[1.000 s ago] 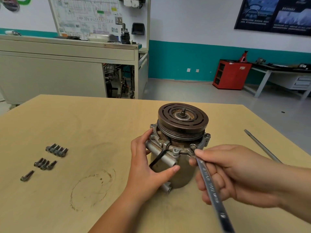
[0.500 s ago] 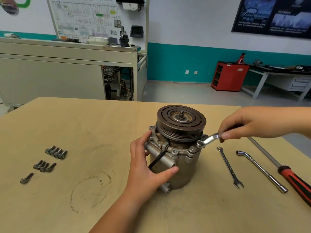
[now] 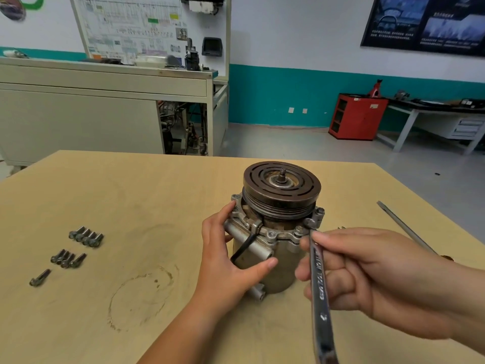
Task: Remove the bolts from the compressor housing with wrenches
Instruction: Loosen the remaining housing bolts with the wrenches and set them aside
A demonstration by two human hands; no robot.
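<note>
Our left fingers [image 3: 233, 214] were curled round the near-left side of the grey, upright cylindrical metal compressor housing [image 3: 278, 261], the thumb pressed flat against its lower wall and the other fingertips resting up at the bolted flange. The left hand [image 3: 225, 261] thus gripped the housing, which stood on end on the pale wooden tabletop [image 3: 147, 195], between our two hands and a little beyond them. On top of it, above our fingertips, sat the dark, grooved round pulley plate [image 3: 282, 183] with a short threaded shaft standing up in its middle.

Our right hand [image 3: 367, 279] was closed about the long flat steel wrench [image 3: 319, 282], the fingers wrapped round its shank and the thumb laid along the top near the head. The wrench ran from the bottom edge of our view up and away to the flange, where its ring end sat over a bolt [image 3: 311, 223] on the right side of the housing, just beyond the thumb tip. Other bolt heads showed along the flange between the two hands.

Well to the left of our left fingers lay the loose grey bolts [image 3: 86, 236] on the tabletop: one tight row of four, a second row of four nearer us, and a single bolt nearer still. Past our right hand, a thin grey metal rod [image 3: 401, 224] lay slantwise on the table, partly hidden by the wrist.
</note>
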